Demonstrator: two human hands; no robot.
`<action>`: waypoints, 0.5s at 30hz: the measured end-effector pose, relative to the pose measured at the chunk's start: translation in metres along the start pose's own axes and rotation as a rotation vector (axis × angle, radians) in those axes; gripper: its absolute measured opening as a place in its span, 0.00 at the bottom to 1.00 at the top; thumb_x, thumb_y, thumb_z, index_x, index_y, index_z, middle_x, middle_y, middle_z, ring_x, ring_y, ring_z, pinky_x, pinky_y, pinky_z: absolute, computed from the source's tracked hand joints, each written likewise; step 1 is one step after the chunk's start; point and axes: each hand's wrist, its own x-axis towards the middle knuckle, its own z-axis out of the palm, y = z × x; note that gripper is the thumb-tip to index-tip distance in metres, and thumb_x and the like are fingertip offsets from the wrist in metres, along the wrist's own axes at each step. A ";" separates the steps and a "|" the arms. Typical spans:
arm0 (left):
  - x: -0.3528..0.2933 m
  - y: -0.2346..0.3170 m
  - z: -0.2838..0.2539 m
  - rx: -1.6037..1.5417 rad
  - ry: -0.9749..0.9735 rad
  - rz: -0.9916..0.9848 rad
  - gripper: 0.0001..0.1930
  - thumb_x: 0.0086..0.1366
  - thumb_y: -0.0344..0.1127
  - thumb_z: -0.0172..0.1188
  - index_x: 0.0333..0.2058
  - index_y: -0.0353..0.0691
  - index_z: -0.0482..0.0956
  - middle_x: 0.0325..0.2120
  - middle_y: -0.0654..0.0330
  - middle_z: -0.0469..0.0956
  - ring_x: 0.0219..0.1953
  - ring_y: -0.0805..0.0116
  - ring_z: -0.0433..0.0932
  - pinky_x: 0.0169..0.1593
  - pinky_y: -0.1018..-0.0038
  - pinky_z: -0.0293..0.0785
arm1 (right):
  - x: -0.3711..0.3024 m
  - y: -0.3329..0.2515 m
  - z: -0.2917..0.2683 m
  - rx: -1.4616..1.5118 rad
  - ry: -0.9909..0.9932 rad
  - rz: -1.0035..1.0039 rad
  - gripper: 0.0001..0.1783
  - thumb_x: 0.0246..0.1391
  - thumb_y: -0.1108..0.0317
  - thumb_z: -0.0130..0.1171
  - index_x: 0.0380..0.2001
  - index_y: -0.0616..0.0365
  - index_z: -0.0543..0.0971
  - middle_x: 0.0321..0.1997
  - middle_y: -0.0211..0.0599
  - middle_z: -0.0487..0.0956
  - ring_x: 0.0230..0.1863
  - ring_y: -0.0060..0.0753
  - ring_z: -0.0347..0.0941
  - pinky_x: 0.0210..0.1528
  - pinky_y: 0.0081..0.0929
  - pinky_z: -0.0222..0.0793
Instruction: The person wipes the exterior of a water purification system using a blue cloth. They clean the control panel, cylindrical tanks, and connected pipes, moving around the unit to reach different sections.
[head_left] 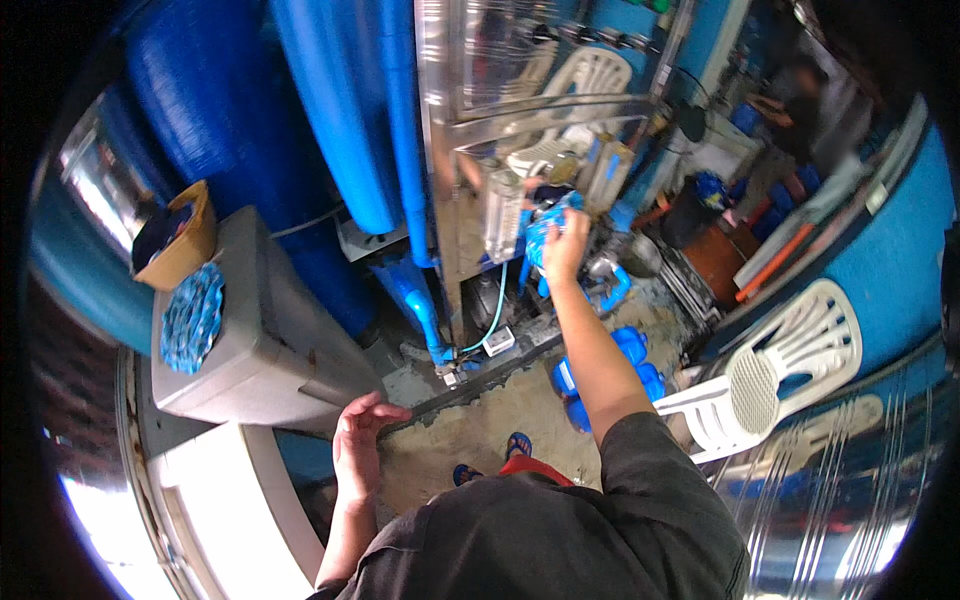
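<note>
My right hand (568, 247) reaches forward, its fingers closed on a blue patterned cloth (543, 232). The cloth is at the shiny metal panel (470, 195), between two clear upright gauges, the left gauge (502, 215) and the right gauge (606, 172); whether it touches the metal I cannot tell. Low on the left, my left hand (357, 448) hangs in the air with fingers loosely bent and apart, holding nothing. A similar blue cloth (193, 318) lies on the grey box (290, 310), beside a cardboard box (178, 240) with dark stuff inside.
Tall blue tanks (230, 130) and blue pipes (425, 315) stand ahead. A white socket box (498, 341) sits on the low ledge. Blue bottles (628, 345) lie on the floor by a white plastic chair (752, 395). Another person (800, 110) is at the far right.
</note>
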 end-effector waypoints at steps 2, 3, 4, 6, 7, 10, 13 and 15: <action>0.003 -0.003 0.004 -0.022 -0.023 -0.029 0.29 0.70 0.57 0.40 0.53 0.36 0.69 0.39 0.49 0.78 0.44 0.55 0.77 0.55 0.59 0.67 | -0.024 0.022 0.000 -0.006 -0.052 -0.293 0.19 0.42 0.79 0.58 0.42 0.62 0.73 0.45 0.52 0.73 0.49 0.57 0.69 0.53 0.42 0.65; 0.004 -0.004 0.005 -0.027 -0.024 -0.042 0.29 0.71 0.57 0.40 0.53 0.36 0.69 0.39 0.49 0.78 0.44 0.54 0.77 0.54 0.59 0.67 | -0.039 0.033 0.001 0.091 -0.109 -0.339 0.21 0.44 0.79 0.58 0.45 0.62 0.73 0.46 0.53 0.74 0.49 0.59 0.70 0.52 0.40 0.67; 0.005 -0.005 0.007 -0.019 -0.035 -0.043 0.29 0.71 0.57 0.40 0.53 0.36 0.69 0.38 0.49 0.78 0.44 0.54 0.77 0.54 0.58 0.68 | -0.055 0.046 0.001 0.108 -0.215 -0.207 0.21 0.46 0.78 0.58 0.47 0.62 0.72 0.47 0.54 0.75 0.49 0.57 0.70 0.52 0.38 0.67; 0.006 -0.008 0.009 -0.018 -0.037 -0.034 0.28 0.71 0.57 0.39 0.53 0.36 0.69 0.38 0.49 0.78 0.44 0.54 0.77 0.54 0.58 0.68 | -0.085 0.067 -0.001 0.130 -0.237 0.155 0.21 0.51 0.75 0.58 0.51 0.62 0.71 0.48 0.51 0.76 0.48 0.53 0.72 0.51 0.35 0.68; 0.006 -0.009 0.010 -0.011 -0.019 -0.029 0.28 0.71 0.57 0.39 0.53 0.36 0.69 0.38 0.49 0.78 0.44 0.54 0.77 0.54 0.58 0.68 | -0.096 0.074 -0.001 0.091 -0.278 0.395 0.21 0.54 0.73 0.57 0.52 0.62 0.71 0.48 0.49 0.76 0.46 0.51 0.74 0.50 0.34 0.69; 0.002 -0.012 0.009 -0.023 0.060 -0.056 0.29 0.71 0.57 0.39 0.53 0.36 0.69 0.38 0.49 0.78 0.44 0.55 0.77 0.54 0.59 0.68 | -0.102 0.083 0.005 0.858 0.124 0.834 0.13 0.63 0.65 0.50 0.48 0.57 0.70 0.38 0.32 0.76 0.35 0.29 0.74 0.38 0.33 0.73; -0.004 -0.017 0.007 0.002 0.077 -0.076 0.29 0.71 0.57 0.39 0.53 0.37 0.69 0.38 0.50 0.78 0.44 0.56 0.77 0.54 0.59 0.67 | -0.074 0.071 0.027 1.186 0.221 0.733 0.13 0.66 0.63 0.44 0.49 0.57 0.70 0.40 0.33 0.76 0.39 0.30 0.74 0.41 0.35 0.73; -0.007 -0.023 0.008 -0.007 0.136 -0.096 0.27 0.71 0.56 0.38 0.52 0.38 0.70 0.38 0.52 0.78 0.44 0.58 0.77 0.54 0.58 0.69 | -0.043 0.059 0.047 1.322 0.154 0.859 0.19 0.65 0.63 0.47 0.54 0.63 0.67 0.52 0.43 0.72 0.51 0.38 0.69 0.53 0.36 0.65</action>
